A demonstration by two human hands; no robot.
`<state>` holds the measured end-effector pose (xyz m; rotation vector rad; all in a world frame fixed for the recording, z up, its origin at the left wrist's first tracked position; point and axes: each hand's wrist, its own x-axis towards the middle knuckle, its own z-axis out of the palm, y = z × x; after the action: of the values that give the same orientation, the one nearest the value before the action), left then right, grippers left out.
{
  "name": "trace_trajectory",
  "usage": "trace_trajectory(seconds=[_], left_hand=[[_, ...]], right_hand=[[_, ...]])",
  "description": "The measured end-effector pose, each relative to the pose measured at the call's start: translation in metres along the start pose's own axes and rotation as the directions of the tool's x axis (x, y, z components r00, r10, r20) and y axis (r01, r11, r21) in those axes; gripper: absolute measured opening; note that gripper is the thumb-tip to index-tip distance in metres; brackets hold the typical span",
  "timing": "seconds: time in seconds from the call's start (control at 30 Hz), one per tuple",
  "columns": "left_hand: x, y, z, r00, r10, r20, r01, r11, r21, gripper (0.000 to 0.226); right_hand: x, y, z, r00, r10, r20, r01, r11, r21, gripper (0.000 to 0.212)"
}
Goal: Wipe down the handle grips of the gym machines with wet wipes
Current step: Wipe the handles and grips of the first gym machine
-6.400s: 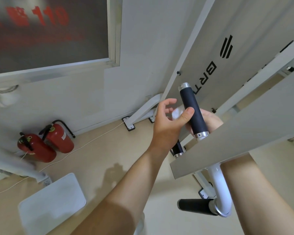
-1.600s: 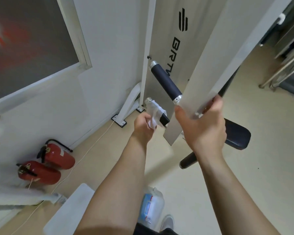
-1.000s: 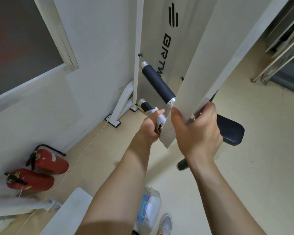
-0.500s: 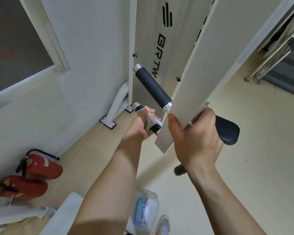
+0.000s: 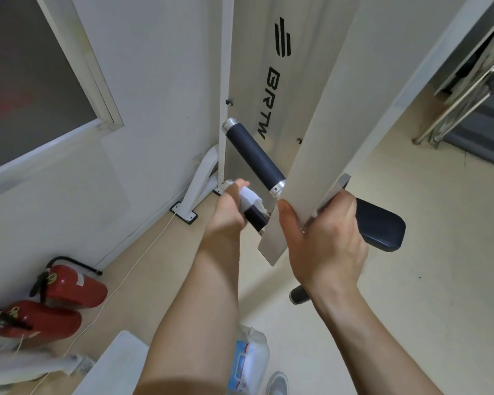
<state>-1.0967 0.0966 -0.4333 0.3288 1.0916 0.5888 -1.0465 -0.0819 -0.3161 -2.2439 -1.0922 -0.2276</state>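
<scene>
Head camera, nearest first: pack of wet wipes (image 5: 248,363) well below the white machine arm (image 5: 311,138), beside a shoe (image 5: 278,384). Up at the arm's lower end, right hand (image 5: 325,240) clamped round its edge, thumb on the front face and fingers curled behind. Just left of the arm, left hand (image 5: 228,215) wrapped tight round the lower handle grip (image 5: 255,219), white wipe (image 5: 248,196) bunched under the fingers, short black stretch showing next to the arm. Farther on, upper handle grip (image 5: 254,158) bare, jutting up-left from the arm, dark pad (image 5: 380,226) to its right, two red fire extinguishers (image 5: 72,286) far left by the wall.
</scene>
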Motion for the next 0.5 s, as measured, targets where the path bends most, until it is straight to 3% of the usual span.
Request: trace_trajectory(seconds=[0.03, 0.13, 0.17, 0.3, 0.43, 0.5], left_hand=[[0.004, 0.005, -0.004, 0.999, 0.022, 0.026, -0.021, 0.999, -0.033, 0.024], [0.009, -0.002, -0.018, 0.989, -0.008, 0.145, 0.027, 0.991, -0.131, 0.081], [0.008, -0.01, -0.016, 0.984, -0.013, 0.177, 0.044, 0.984, -0.175, 0.089], [0.014, -0.024, -0.009, 0.986, 0.0, 0.167, 0.049, 0.957, -0.286, 0.075], [-0.009, -0.029, -0.006, 0.959, 0.028, 0.282, 0.07, 0.941, -0.331, 0.028], [-0.013, -0.036, -0.006, 0.952, 0.042, 0.302, 0.063, 0.942, -0.329, 0.028]], right_hand=[[0.0, -0.002, 0.001, 1.0, 0.001, 0.002, -0.001, 1.0, 0.003, 0.063], [0.001, -0.004, 0.001, 1.0, 0.018, 0.002, -0.018, 1.0, 0.016, 0.065], [0.002, -0.004, 0.001, 1.0, 0.023, 0.0, -0.023, 1.0, 0.02, 0.064], [0.003, -0.001, 0.0, 1.0, 0.029, 0.0, -0.029, 0.999, 0.021, 0.063], [0.002, 0.001, 0.0, 0.999, 0.032, -0.001, -0.032, 0.999, 0.03, 0.065], [0.003, 0.0, 0.001, 0.999, 0.04, 0.001, -0.04, 0.999, 0.027, 0.065]])
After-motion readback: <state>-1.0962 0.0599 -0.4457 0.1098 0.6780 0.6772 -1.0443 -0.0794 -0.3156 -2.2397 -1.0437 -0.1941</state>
